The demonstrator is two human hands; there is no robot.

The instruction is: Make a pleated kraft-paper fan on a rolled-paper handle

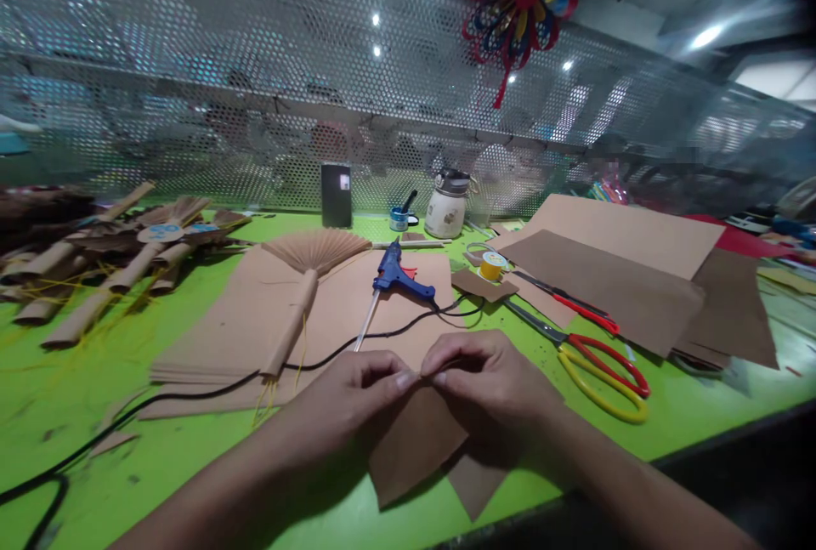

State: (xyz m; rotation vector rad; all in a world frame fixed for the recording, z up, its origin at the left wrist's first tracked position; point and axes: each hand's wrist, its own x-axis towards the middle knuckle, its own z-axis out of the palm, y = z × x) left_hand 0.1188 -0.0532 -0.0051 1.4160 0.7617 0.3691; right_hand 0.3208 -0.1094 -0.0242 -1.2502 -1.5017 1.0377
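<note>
A piece of brown paper (417, 448) hangs from the fingertips of both hands, above the front of the green table. My left hand (366, 388) pinches its top edge between thumb and index finger. Right beside it, my right hand (478, 371) pinches the same edge, the two thumbs almost meeting. A second brown piece (478, 478) shows below my right hand; whether it is joined to the first I cannot tell. Just beyond my hands, a blue glue gun (399, 274) with a glue stick in it rests on stacked kraft paper (223, 320).
A pleated paper fan (299, 303) lies left of the glue gun, whose black cable (184, 394) crosses leftward. Scissors with red and yellow handles (599, 371) lie right, near brown sheets (599, 278). Rolled paper pieces (82, 278) pile up left. A white jug (446, 206) stands behind.
</note>
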